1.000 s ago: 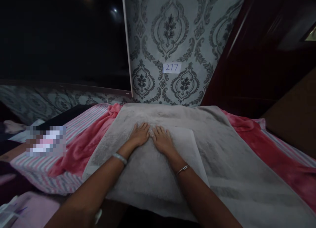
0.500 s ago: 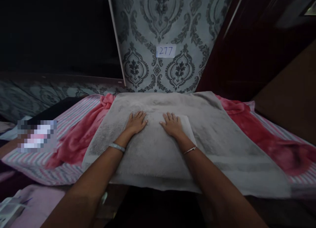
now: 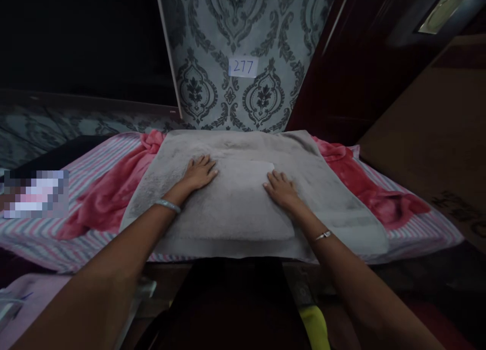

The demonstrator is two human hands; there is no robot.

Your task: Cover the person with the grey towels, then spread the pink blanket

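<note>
A grey towel lies spread over a pink blanket, with its left part folded over into a smaller grey panel. My left hand rests flat, fingers stretched out, near the far left corner of that folded panel. My right hand lies flat with fingers spread at the panel's right edge. Neither hand holds anything. Each wrist carries a thin bracelet.
A striped sheet covers the surface beneath the pink blanket. A patterned wall with a paper label reading 277 stands behind. Dark wooden furniture is at the right, a brown surface further right, pale cloth lower left.
My hands have slid apart across the folded towel, the left going left and the right going right. The view has tilted downward, so everything sits higher in the picture.
</note>
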